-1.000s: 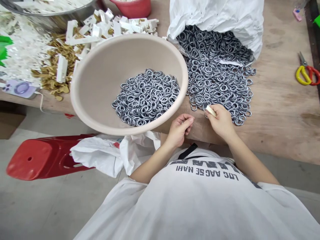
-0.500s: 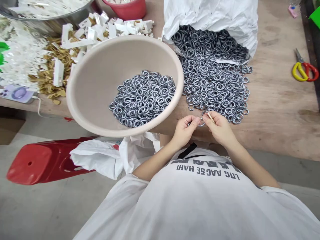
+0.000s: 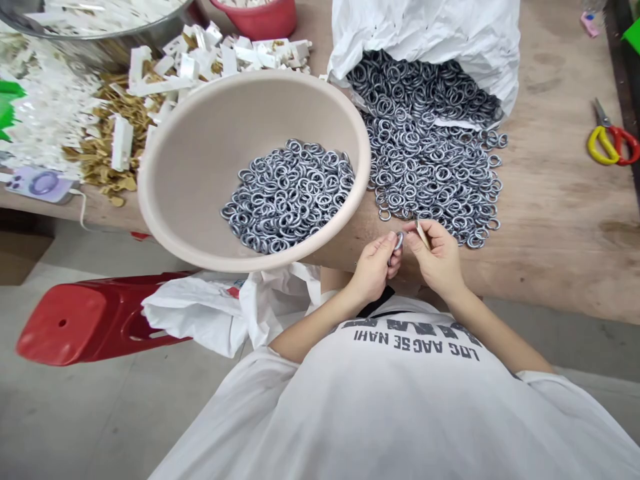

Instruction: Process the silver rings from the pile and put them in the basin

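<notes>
Between thumb and fingers, my left hand [image 3: 374, 265] pinches a grey ring [image 3: 399, 241] over the table's front edge. Just to its right, my right hand [image 3: 439, 257] is closed on a thin, pale stick-like tool [image 3: 423, 235], whose kind I cannot make out. Beyond my hands lies a loose pile of grey rings [image 3: 435, 180], spilling from the mouth of a white sack [image 3: 425, 27]. On the left stands a large beige basin [image 3: 185, 167], tilted towards me, with a heap of similar rings [image 3: 295, 197] in it.
Scissors [image 3: 607, 140] with yellow and red handles lie at the right. White plastic parts [image 3: 187, 70], brown pieces [image 3: 113, 133], a metal bowl [image 3: 115, 43] and a red bowl [image 3: 265, 20] crowd the back left. A phone [image 3: 40, 185] is at the left edge; a red stool [image 3: 63, 323] stands below.
The ring between my hands has turned up and sits in my left fingers. My right fingertips have drawn slightly apart from it. The view has shifted a little.
</notes>
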